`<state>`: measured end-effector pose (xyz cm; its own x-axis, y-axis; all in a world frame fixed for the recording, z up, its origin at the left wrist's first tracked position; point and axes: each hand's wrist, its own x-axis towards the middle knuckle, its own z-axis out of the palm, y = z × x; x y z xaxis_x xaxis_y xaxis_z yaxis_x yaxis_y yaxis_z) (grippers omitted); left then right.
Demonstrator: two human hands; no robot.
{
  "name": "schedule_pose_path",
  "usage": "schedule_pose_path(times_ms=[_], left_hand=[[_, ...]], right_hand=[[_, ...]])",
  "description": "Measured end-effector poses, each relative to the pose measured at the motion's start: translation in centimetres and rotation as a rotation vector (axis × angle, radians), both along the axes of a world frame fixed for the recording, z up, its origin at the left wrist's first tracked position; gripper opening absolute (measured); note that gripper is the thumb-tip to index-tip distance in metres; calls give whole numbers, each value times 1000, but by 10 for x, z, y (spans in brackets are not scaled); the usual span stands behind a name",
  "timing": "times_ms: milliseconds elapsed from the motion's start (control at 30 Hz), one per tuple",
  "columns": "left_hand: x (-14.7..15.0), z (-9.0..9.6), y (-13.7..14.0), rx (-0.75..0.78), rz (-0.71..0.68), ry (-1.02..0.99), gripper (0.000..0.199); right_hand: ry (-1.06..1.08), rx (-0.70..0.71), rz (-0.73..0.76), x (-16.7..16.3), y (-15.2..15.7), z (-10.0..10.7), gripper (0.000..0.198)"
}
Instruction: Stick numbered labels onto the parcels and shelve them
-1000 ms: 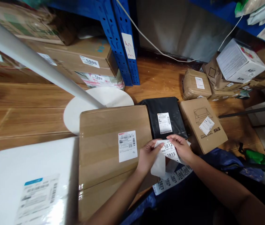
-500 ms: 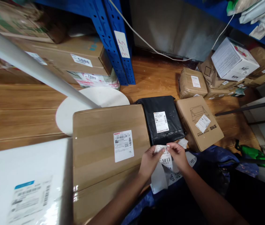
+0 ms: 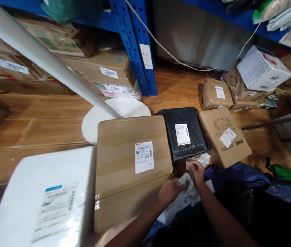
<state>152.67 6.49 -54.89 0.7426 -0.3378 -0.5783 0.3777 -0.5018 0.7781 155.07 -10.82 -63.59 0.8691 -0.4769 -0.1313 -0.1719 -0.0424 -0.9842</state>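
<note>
My left hand (image 3: 170,189) is closed on a white strip of numbered stickers (image 3: 180,203), which droops below the fingers into my lap. Slightly higher and to the right, my right hand (image 3: 197,172) pinches a small white sticker (image 3: 187,166) between thumb and fingertips, apart from the strip. Just beyond the hands lies a black plastic mailer bag (image 3: 195,135) with a shipping label. A large brown carton (image 3: 119,144), also labelled, stands beside my left hand. Right of the black bag is a flat brown box (image 3: 209,137) with a printed drawing.
A white foam-like box (image 3: 58,168) is at the near left. Behind the carton, a white pole (image 3: 65,72) rises from a round base (image 3: 135,106). Blue shelving (image 3: 140,44) holds parcels. More cartons (image 3: 216,97) and a white box (image 3: 261,68) are stacked far right.
Both hands have moved apart and slightly down. The sticker in my right hand is now separate from the strip, which my left hand keeps. The view has shifted left.
</note>
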Motion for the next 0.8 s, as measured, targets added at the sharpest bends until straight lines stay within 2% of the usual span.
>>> schedule_pose_path(times_ms=[133,267,400,567,700,800], left_hand=[[-15,0,7,-9,-116,-105,24],[-27,-4,9,-32,-107,-134,27],[-28,-7,13,-89,-92,-168,34],[-25,-7,19,-197,-3,-193,35],[-26,-4,25,-261,60,-205,37],[-30,-3,32,-350,230,-151,48]], right_hand=[[-53,-43,-138,21,-15,-22,39],[-90,-58,-235,30,-18,-37,45],[-96,-74,-285,27,-16,-39,49],[-17,11,-100,19,-8,-27,46],[41,72,-14,-8,5,-3,44],[81,183,291,-38,17,23,49]])
